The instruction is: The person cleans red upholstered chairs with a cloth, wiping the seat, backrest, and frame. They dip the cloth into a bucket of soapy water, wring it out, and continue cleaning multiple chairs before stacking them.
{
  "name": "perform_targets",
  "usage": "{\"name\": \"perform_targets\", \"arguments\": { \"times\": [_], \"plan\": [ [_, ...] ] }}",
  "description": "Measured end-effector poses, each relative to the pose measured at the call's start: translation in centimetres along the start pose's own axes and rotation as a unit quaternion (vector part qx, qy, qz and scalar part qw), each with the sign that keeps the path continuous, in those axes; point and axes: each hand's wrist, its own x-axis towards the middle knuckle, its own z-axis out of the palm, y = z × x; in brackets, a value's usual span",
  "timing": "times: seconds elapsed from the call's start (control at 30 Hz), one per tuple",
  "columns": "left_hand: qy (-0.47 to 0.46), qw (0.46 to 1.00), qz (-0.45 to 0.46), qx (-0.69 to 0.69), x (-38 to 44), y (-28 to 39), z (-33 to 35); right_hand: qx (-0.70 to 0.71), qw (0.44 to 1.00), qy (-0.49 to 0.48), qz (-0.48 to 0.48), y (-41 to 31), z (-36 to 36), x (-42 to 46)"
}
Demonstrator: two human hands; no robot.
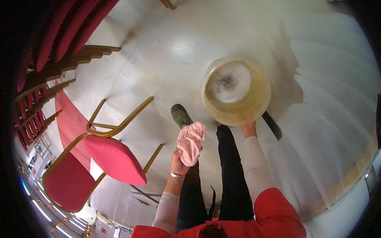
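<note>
A crumpled pink cloth point(192, 142) is bunched in my left hand point(178, 163), held out over my left leg. My right hand point(250, 130) holds the near side of a pale yellow plastic bucket point(258, 98); the bucket hides most of the fingers. Inside the bucket lies liquid topped with white foam point(230, 81), with a greyish patch in its middle. The bucket is in front of my right leg, and its opening faces me.
Left of me stands a red-padded chair point(116, 159) with a gold-coloured frame. Stacked red chairs point(64, 38) rise at the upper left. A table with a translucent cover point(330, 139) is at the right. A dark flat strip point(272, 126) is beside the bucket. Pale floor point(166, 68) lies ahead.
</note>
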Motion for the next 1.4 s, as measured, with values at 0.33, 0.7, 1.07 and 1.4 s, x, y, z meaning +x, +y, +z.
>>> {"name": "perform_targets", "arguments": {
  "times": [0.33,0.7,1.07,1.4],
  "plan": [
    [-0.003,0.999,-0.038,0.016,0.7,-1.7,1.8,0.07,0.996,0.031,0.055,0.8,-2.5,0.6],
    [-0.021,0.998,-0.024,0.059,1.3,-1.9,2.7,0.008,0.998,-0.048,-0.026,1.0,-4.1,3.5],
    [0.02,0.99,0.037,0.133,-3.3,2.1,7.9,-0.042,0.987,0.103,0.113,-2.2,-3.7,-2.1],
    [0.031,0.998,0.014,0.052,-2.1,3.0,2.7,0.008,0.999,0.025,-0.024,-0.8,-1.1,1.8]
  ]
}}
